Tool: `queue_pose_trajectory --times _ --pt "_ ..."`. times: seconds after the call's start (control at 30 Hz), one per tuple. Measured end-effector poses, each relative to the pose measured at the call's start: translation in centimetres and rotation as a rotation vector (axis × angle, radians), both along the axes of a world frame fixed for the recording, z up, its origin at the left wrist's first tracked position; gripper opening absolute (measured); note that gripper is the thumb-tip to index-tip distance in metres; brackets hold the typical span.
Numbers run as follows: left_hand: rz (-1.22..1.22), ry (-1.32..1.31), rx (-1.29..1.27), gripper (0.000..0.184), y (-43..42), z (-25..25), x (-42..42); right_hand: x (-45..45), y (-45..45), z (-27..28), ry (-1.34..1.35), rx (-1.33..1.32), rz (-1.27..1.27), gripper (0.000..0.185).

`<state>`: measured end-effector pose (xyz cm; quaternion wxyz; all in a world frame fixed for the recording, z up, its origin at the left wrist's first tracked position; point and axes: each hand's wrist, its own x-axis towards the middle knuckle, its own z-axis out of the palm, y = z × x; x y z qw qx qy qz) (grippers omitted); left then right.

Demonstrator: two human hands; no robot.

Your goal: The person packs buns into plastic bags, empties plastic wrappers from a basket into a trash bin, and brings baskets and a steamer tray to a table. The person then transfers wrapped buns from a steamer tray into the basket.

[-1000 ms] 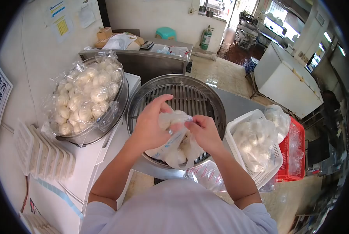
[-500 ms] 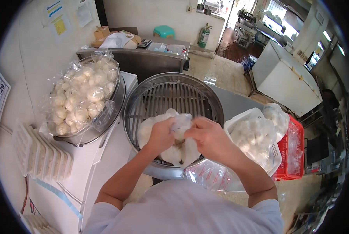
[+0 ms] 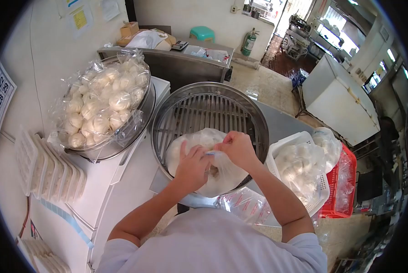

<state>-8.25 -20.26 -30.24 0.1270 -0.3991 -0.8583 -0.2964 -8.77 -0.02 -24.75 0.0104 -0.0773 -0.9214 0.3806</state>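
Observation:
A translucent plastic bag [image 3: 199, 135] with pale contents lies on the slatted rack in the near part of a round metal pan [image 3: 155, 132]. My left hand [image 3: 194, 167] is over the bag with its fingers partly spread, the fingertips nearest the right hand gripping the gathered plastic. Close beside it, my right hand [image 3: 239, 149] pinches the same gathered part between thumb and fingers. The bag's neck is partly hidden behind the fingers.
Wrapped white buns [image 3: 94, 118] fill a round pan at left, above stacked white trays [image 3: 53, 164]. At right stand a white basket [image 3: 320, 193] of bagged pale pieces and a red basket [image 3: 347, 204]. Printed clear plastic [image 3: 245, 204] lies at the near edge.
My left hand has shifted from a closed grip to looser, more spread fingers on the bag. My right hand still pinches the plastic. The view has turned slightly.

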Motion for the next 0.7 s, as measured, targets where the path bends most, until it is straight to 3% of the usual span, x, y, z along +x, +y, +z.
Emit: queue_pose_trajectory --times 0.07,0.17,0.27,0.33,0.47,0.6,0.7 --pt "0.152 -0.003 0.047 0.033 0.8 1.0 1.0 0.2 0.1 -0.1 -0.124 0.008 0.068 0.028" --pt "0.19 0.0 0.097 0.023 1.3 -0.3 1.4 0.4 0.3 -0.9 -0.266 -0.096 0.236 0.024" --pt "0.068 0.089 0.164 0.013 0.3 -0.4 0.3 0.5 1.7 -2.2 -0.343 -0.248 0.37 0.026" --pt "0.077 0.112 0.181 0.011 0.3 0.4 -0.3 0.7 2.2 0.1 -0.365 -0.355 0.411 0.022" --pt "0.09 0.138 0.151 0.01 0.6 3.9 0.1 1.2 2.2 3.1 -0.103 -0.421 0.229 0.019" --pt "0.1 0.005 0.035 0.011 -1.3 2.0 1.1 -1.3 5.9 -2.9 0.065 -0.169 -0.008 0.018" --pt "0.085 -0.117 0.056 0.01 -3.4 0.9 1.9 -1.3 5.7 -6.3 0.155 -0.001 -0.008 0.017"
